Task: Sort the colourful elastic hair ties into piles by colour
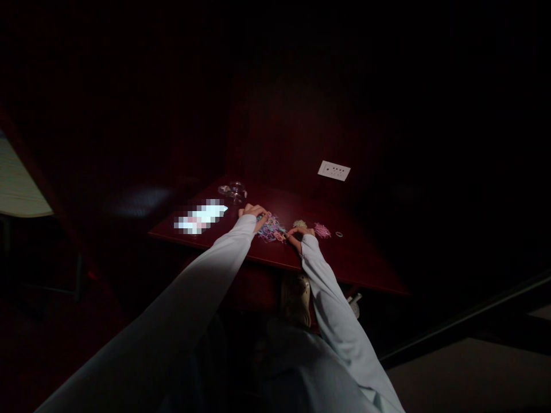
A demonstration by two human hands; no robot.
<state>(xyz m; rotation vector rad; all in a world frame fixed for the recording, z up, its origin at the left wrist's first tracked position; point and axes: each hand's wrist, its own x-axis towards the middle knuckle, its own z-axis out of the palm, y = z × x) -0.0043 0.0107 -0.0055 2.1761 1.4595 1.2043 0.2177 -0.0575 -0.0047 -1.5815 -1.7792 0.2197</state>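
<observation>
A loose pile of multicoloured bands [271,228] lies on the dark red table [357,258]. My left hand [253,212] rests at the pile's left edge, its fingers bent over the bands and apart. At the pile's right side is my right hand [297,234], thumb and fingertips pressed together; what they hold, if anything, is too small to tell. Just behind my right hand sits a small cream-coloured heap [299,224]. A pink heap [322,230] lies to its right, and one greenish ring [339,234] is beyond that.
A clear container [236,190] stands at the back left, with a bright, pixelated flat object [201,217] in front of it. A white socket plate [334,170] is on the back wall. Beneath the table's front edge a shoe [297,295] shows.
</observation>
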